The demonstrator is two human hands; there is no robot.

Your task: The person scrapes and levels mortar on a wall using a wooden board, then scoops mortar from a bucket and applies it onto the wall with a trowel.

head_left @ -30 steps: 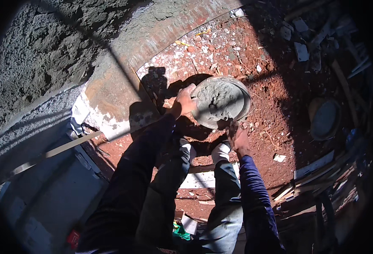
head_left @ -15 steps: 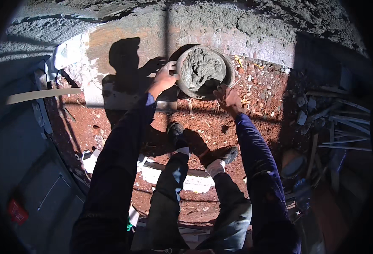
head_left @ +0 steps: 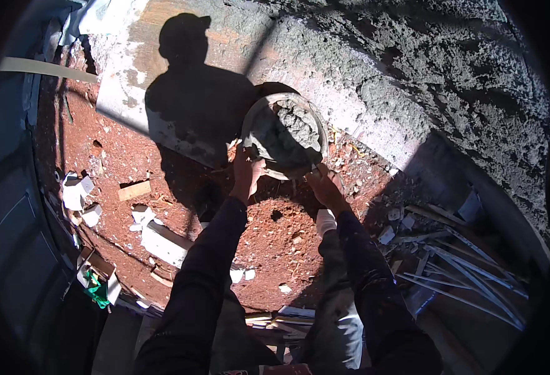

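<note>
Head view: both arms reach straight out in dark sleeves. The left hand (head_left: 248, 173) grips the near rim of a round pan (head_left: 285, 134) full of wet grey cement. The right hand (head_left: 325, 186) grips the rim too. The pan is held up above the red dirt ground (head_left: 162, 162), near a rough grey wall (head_left: 425, 81).

The pan (head_left: 285, 134) is grey, and the lumpy wet mix (head_left: 295, 122) in it is grey too. The ground (head_left: 275, 237) is red-brown with little white bits (head_left: 78, 194) on it, and the rough wall (head_left: 425, 75) is grey. The sleeves (head_left: 206, 262) are dark blue, a shoe (head_left: 325, 220) is white, and one small thing (head_left: 98, 289) is bright green.
</note>
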